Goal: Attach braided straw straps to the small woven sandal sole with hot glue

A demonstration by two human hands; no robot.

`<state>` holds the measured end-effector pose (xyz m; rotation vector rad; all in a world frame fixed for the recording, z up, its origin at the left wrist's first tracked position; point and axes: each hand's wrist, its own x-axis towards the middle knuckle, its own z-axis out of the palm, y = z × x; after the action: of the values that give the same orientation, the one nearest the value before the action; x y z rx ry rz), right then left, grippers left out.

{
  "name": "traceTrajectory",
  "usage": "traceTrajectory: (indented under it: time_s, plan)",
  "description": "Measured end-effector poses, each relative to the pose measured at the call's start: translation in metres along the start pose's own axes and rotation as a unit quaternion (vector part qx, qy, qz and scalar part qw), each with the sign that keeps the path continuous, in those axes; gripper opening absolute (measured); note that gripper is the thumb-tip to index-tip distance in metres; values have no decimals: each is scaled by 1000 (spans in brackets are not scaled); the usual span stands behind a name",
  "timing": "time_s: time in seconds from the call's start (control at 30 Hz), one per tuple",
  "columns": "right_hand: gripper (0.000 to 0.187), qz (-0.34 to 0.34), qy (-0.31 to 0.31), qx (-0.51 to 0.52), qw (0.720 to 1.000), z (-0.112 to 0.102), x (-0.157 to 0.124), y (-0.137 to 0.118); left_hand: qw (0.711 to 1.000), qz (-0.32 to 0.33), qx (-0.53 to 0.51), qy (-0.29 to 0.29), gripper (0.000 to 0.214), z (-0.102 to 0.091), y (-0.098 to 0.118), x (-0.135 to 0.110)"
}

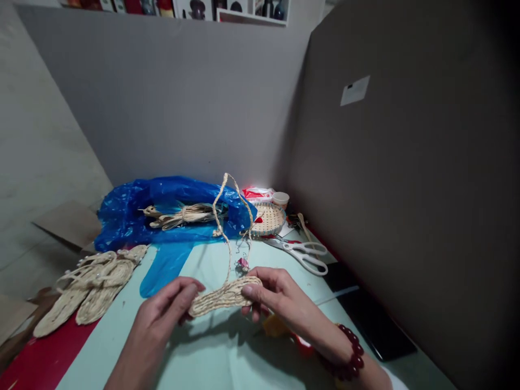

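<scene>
Grips by both ends, with left hand (162, 313) and right hand (281, 295), a woven sole (221, 297) — pale, slender, ridged lengthwise.

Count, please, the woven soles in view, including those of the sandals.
3: one woven sole between the left hand and right hand; two belonging to the sandals lying together at the left. The blue bag may hide others.

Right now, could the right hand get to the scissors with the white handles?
Probably yes: the scissors lie just beyond the right hand, and nothing seems to stand between them. But that hand is holding one end of the woven straw piece, so it might have to let go first.
</scene>
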<state>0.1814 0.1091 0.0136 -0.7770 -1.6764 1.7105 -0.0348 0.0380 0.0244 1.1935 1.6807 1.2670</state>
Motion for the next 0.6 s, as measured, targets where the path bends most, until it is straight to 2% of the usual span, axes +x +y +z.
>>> traceTrajectory:
  time_s: [0.1, 0.23, 0.33, 0.47, 0.6]
  plan:
    - [33, -10, 17, -4, 1000, -2, -4, -2, 999, -15, 29, -42, 46, 9, 1, -7]
    - [25, -17, 34, -14, 999, -6, -6, -3, 997, -53, 24, -57, 45, 19, -3, -14]
    - [26, -21, 32, -8, 999, -9, -6, -4, 998, -45, 13, -35, 43, 22, -10, -17]
    - [29, -30, 36, 23, 999, -9, -6, -12, 998, -47, -24, 26, 39, 27, -18, -21]
    - [33, -36, 40, 46, 998, -5, -6, -14, 997, -52, -49, 43, 37, 36, -20, -26]
